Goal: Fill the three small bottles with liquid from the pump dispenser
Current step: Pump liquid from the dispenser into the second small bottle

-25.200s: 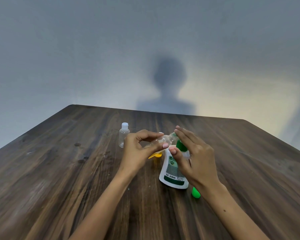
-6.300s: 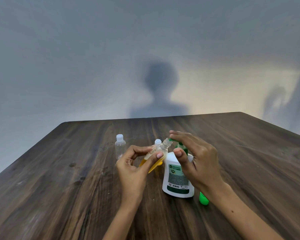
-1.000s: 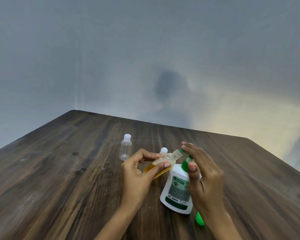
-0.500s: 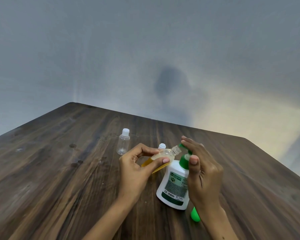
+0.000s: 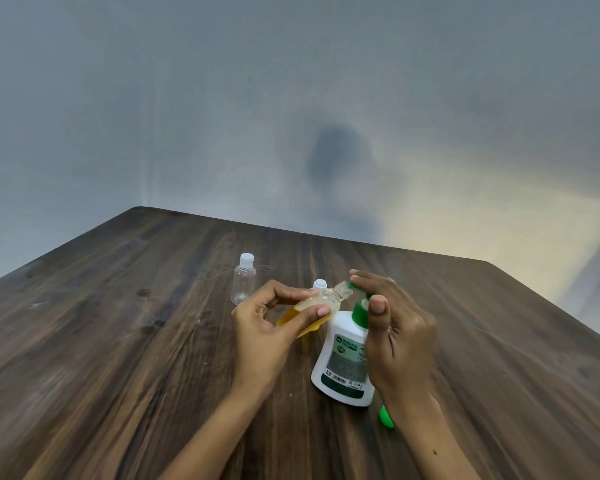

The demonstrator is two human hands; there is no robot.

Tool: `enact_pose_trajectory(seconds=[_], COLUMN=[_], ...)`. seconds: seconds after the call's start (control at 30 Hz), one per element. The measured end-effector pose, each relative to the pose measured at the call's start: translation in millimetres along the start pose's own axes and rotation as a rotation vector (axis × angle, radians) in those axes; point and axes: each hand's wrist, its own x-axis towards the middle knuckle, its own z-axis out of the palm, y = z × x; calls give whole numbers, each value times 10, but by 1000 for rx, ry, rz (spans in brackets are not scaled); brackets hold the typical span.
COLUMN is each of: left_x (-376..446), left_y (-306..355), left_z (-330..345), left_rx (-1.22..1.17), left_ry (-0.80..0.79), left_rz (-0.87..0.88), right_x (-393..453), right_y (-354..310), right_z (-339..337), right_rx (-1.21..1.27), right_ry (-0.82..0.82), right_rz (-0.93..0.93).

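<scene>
The left hand (image 5: 262, 336) pinches a small clear bottle (image 5: 317, 304) between thumb and curled fingers, holding it tilted with its open neck pointing up and to the right; amber liquid sits in its lower end, just past the thumb tip. The neck reaches the green pump head (image 5: 355, 294) of the white pump dispenser (image 5: 345, 358), which stands on the wooden table (image 5: 118, 341) between the two hands. The right hand (image 5: 397, 336) arches over the pump, its fingers held together and laid across the top of the pump head, the thumb set against the green collar below. Just behind the left fingers, a white cap of a second small bottle (image 5: 320, 284) shows; its body is hidden. Farther left of those fingers, well apart, stands an empty capped bottle (image 5: 244, 285). A green object (image 5: 386, 417) lies by the right wrist.
</scene>
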Motion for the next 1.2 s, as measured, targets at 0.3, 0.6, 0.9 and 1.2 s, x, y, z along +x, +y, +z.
enact_pose_trajectory(seconds=[0.3,0.6,0.9,1.2], left_x=[-7,-2,-9,-19], left_y=[32,23,29,53], left_z=[12,-5,-7,-5], left_rx=[-7,24,25,34], left_ry=[4,-6,-26,-21], left_rz=[-8,14,2,18], right_x=[38,-13,-58,12], right_y=[5,16,50,30], right_z=[-20,27,54,39], right_rx=[31,-7,-16,-35], right_ry=[4,7,20,24], right_rz=[-8,5,9,-16])
